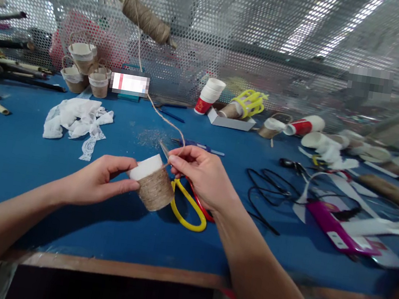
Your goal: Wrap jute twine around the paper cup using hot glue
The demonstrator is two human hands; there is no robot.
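Note:
My left hand (104,177) grips a white paper cup (147,165) by its side, thumb in front. Brown twine (157,189) is wound closely round part of the cup, with a white band uncovered. The cup is tilted, held above the blue tabletop. At the cup's right edge, my right hand (198,172) pinches the twine strand between thumb and fingers. That strand runs up to a twine spool (146,19) in front of the perforated metal panel. Scissors with yellow and red handles (189,211) are partly hidden behind the cup and right hand; their blade tip shows beyond the fingers.
White lace (75,120) lies left on the blue table (4,159). Several small twine baskets (99,82) stand behind it. Stacked paper cups (210,95) stand beside a white box (230,120). Rightward are a black cable (266,190), a purple device (338,229) and scattered cups.

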